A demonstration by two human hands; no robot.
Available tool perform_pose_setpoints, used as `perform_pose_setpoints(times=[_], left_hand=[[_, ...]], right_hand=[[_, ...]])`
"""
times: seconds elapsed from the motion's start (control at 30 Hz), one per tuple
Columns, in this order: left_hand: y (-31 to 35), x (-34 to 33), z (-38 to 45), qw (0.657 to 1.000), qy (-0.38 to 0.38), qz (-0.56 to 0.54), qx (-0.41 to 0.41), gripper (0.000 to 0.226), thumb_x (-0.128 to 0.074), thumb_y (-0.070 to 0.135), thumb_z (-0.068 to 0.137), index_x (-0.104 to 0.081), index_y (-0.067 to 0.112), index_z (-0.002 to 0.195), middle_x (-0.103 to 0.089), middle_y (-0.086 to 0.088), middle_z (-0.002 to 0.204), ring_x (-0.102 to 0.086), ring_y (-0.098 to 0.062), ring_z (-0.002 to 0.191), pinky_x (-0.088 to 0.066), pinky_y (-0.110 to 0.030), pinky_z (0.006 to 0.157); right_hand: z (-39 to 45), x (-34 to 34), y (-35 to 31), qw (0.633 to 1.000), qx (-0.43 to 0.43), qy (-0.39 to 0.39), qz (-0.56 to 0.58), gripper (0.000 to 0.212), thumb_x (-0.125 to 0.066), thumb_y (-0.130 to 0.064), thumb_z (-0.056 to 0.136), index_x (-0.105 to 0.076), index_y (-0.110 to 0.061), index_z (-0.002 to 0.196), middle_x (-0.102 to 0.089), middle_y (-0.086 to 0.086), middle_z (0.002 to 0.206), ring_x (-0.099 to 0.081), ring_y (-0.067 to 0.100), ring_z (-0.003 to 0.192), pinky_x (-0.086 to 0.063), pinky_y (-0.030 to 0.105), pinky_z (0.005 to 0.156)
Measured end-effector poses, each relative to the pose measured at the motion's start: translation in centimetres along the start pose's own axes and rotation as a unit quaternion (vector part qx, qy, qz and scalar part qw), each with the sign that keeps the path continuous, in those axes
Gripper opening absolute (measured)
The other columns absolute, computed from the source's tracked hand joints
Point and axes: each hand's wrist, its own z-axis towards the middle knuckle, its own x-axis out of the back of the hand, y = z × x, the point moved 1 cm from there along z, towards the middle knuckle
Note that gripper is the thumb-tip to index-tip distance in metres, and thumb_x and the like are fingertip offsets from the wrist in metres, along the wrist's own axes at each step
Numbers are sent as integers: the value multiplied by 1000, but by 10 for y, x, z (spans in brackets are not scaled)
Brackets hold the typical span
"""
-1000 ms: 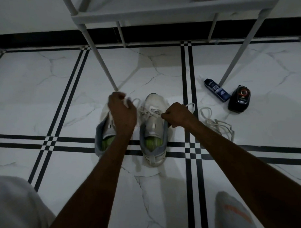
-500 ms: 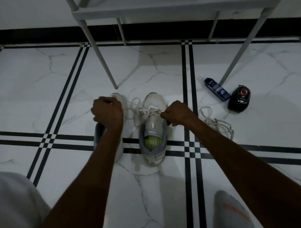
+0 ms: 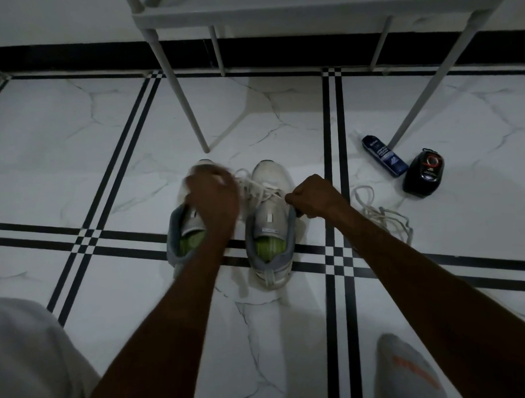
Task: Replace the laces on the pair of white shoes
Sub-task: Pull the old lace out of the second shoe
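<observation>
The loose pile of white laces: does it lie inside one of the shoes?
No: the loose laces lie on the floor tiles to the right of the right-hand shoe, outside both shoes.

We reach both bare forearms forward and down from the lower edge of the view, converging slightly. Our left hand (image 3: 212, 197) is blurred, its back facing up and its fingers curled downward; what they grip we cannot tell. Our right hand (image 3: 311, 195) is a tight fist, knuckles up, thumb and fingers pinched at its left side.
</observation>
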Motion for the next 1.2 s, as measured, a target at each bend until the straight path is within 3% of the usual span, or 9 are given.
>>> perform_pose_setpoints(times=[0.1,0.2,0.33,0.53,0.7,0.8,0.97,1.07,1.2], left_hand=[[-18,18,32,989,25,-16,146,28,-57,26,97,-58,10,120,-56,-14,127,-48,-34,121,-44,-48,93],[2,13,14,996,-52,-67,-28,42,-69,30,88,-55,14,125,-54,-12,128,-46,-32,119,-44,-44,91],[26,-18,-27,941,-259,38,-213,27,-70,32,87,-71,19,111,-54,-4,131,-41,-30,125,-40,-46,99],[7,-11,-7,980,-168,-34,-103,11,-66,9,88,-68,20,84,-60,-6,110,-52,-30,109,-47,-48,89],[21,-15,-9,935,-262,35,-237,26,-76,38,83,-75,22,104,-60,-1,121,-46,-30,118,-40,-44,93],[26,-19,-20,906,-271,148,-288,25,-65,33,93,-75,17,110,-54,-3,133,-41,-31,127,-38,-50,100],[-5,2,6,995,-85,-46,3,26,-64,27,94,-64,10,115,-54,-13,126,-50,-34,118,-46,-43,95],[-7,9,7,991,-98,-87,5,68,-77,47,83,-49,12,135,-43,-13,137,-44,-35,125,-44,-46,96],[2,-3,-36,972,-204,-106,-56,49,-82,42,79,-57,14,111,-60,-5,110,-60,-22,99,-50,-36,83]], right_hand=[[-1,0,2,1000,18,9,-5,41,-68,-33,88,-75,8,87,-75,18,83,-71,30,76,-61,41,72],[-1,1,-1,999,28,10,-21,41,-68,-34,88,-76,6,85,-75,17,81,-70,25,72,-61,39,75],[-1,1,-2,999,40,7,-30,39,-66,-35,90,-77,2,82,-75,16,80,-72,26,78,-59,38,79],[-3,-1,3,1000,21,5,-9,40,-68,-31,89,-75,8,87,-74,19,84,-72,31,80,-58,36,71],[-5,1,-4,999,41,3,-29,44,-66,-36,90,-76,6,84,-74,19,83,-71,29,79,-59,40,79],[-5,-1,-4,998,42,6,-40,42,-65,-34,91,-75,6,82,-74,18,81,-71,28,78,-59,38,79],[-1,-2,2,999,22,16,-40,39,-67,-34,87,-76,3,80,-75,14,78,-71,25,74,-60,39,76],[0,-5,0,999,24,20,-43,40,-67,-38,85,-75,1,82,-74,13,79,-70,25,76,-60,39,77],[3,-5,-3,998,4,9,-64,42,-70,-40,82,-73,1,89,-73,15,85,-70,26,75,-62,39,74]])
